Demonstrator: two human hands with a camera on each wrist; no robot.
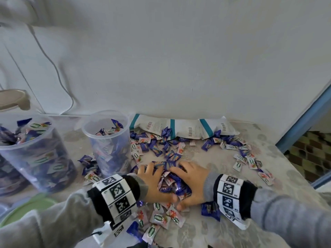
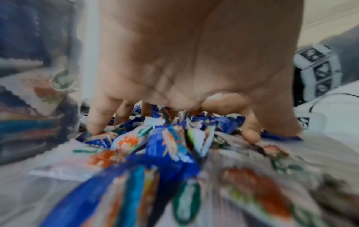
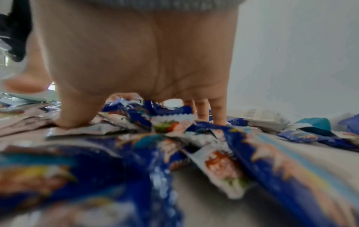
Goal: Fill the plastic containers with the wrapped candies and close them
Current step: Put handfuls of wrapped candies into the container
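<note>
Blue and white wrapped candies [image 1: 170, 181] lie heaped at the table's middle. My left hand [image 1: 157, 183] and right hand [image 1: 189, 185] cup this heap from both sides, fingers curled down round it. In the left wrist view the left hand's fingertips [image 2: 95, 129] press into the candies [image 2: 165, 142]. The right wrist view shows my right hand [image 3: 136, 61] arched over candies [image 3: 170, 122]. An open clear container [image 1: 109, 140], partly filled, stands just left of the hands. A larger open container [image 1: 35, 154] further left is filled to the rim.
Loose candies [image 1: 238, 151] are scattered to the right and near the front edge. Emptied candy bags [image 1: 182, 127] lie against the back wall. A beige lid [image 1: 12, 99] sits at far left, a green lid [image 1: 26, 206] at the front left. The table ends at the right.
</note>
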